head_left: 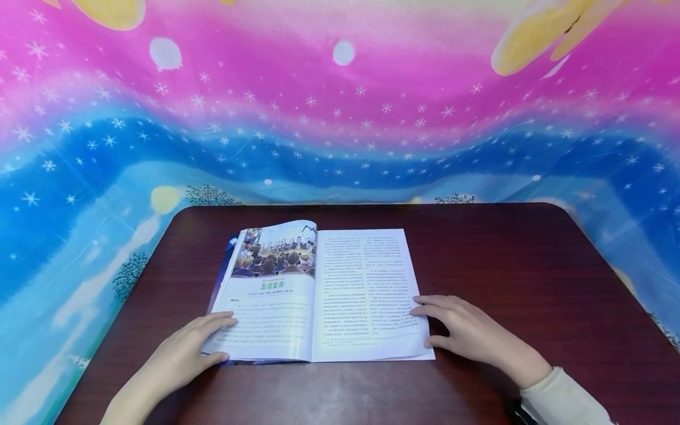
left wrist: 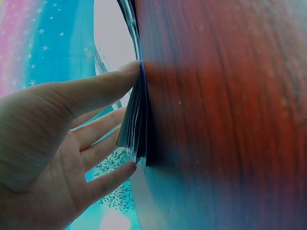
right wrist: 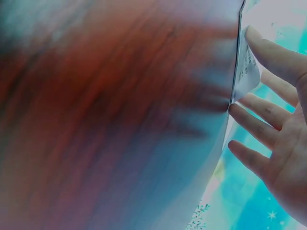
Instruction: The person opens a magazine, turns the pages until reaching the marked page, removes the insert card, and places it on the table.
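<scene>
A magazine (head_left: 340,295) lies open on the table, with a colour picture of a seated crowd and a green heading on its left page, and columns of print on the right page. My left hand (head_left: 183,348) rests on the lower left edge, fingers over the page. The left wrist view shows its thumb (left wrist: 108,88) touching the stacked page edges (left wrist: 136,115), the fingers spread beside them. At the lower right edge, my right hand (head_left: 459,324) touches the page with extended fingers. A bent page corner (right wrist: 249,72) stands up near its thumb in the right wrist view.
The dark red-brown wooden table (head_left: 504,254) has rounded far corners. Behind it hangs a pink and blue cloth (head_left: 340,118) with snowflakes, reaching down both sides. A light sleeve (head_left: 565,398) covers the right forearm.
</scene>
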`<state>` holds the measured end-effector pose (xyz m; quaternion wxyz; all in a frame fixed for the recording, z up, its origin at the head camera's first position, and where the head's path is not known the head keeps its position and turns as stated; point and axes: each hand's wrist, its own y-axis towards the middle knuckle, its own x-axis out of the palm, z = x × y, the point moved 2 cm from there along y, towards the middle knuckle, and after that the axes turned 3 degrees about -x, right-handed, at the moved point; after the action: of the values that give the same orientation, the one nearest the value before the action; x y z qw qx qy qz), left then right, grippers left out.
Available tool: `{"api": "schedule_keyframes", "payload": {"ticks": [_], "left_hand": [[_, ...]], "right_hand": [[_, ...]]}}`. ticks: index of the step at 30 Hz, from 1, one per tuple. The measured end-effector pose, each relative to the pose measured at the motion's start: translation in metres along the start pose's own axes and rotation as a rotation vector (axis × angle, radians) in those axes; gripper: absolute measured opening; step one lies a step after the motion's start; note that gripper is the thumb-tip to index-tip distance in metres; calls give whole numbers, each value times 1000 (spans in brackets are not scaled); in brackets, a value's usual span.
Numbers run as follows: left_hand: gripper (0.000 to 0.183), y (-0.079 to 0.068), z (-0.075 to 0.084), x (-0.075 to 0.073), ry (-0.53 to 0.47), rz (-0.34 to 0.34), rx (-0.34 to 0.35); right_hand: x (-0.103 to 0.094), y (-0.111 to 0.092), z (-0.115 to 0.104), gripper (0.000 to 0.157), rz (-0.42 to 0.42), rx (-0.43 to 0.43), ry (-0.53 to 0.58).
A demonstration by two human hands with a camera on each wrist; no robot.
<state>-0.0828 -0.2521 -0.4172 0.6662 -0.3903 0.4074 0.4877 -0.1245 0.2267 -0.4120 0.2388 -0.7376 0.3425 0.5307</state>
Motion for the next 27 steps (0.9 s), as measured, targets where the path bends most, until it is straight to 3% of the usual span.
{"api": "schedule_keyframes", "payload": {"ticks": [27], "left_hand": [[54, 0, 1, 1, 3, 20, 7]], "right_hand": [[-25, 16, -6, 45, 170, -51, 2]]}}
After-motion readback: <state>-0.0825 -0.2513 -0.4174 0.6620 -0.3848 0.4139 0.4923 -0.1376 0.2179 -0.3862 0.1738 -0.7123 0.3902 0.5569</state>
